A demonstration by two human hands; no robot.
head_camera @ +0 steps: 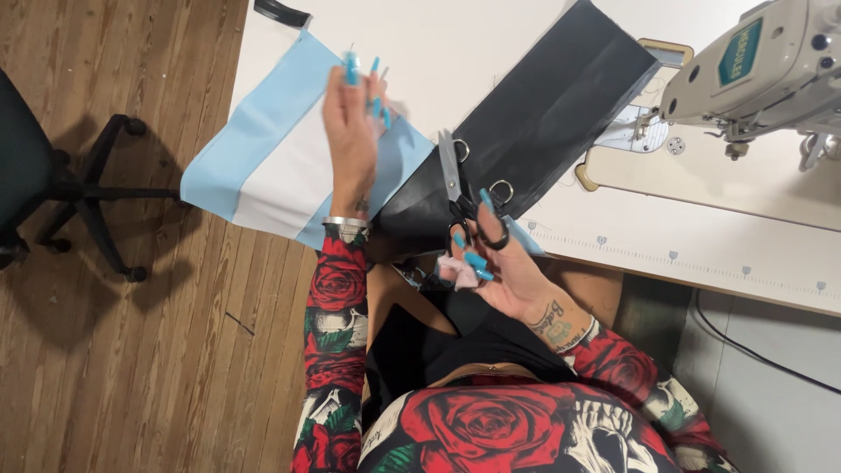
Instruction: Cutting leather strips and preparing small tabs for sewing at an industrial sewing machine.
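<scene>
Your right hand (495,263) grips scissors (460,193), blades shut, over uncut black fabric (543,114); left hand (350,123) lifts, fingers spread.

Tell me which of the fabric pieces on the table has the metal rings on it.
The black fabric panel, with two metal rings near its lower edge beside the scissors. The light blue and white piece shows none.

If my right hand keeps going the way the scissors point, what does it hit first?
Probably the black fabric: the scissors in the right hand point up the table over it, though their height above it is unclear.
</scene>
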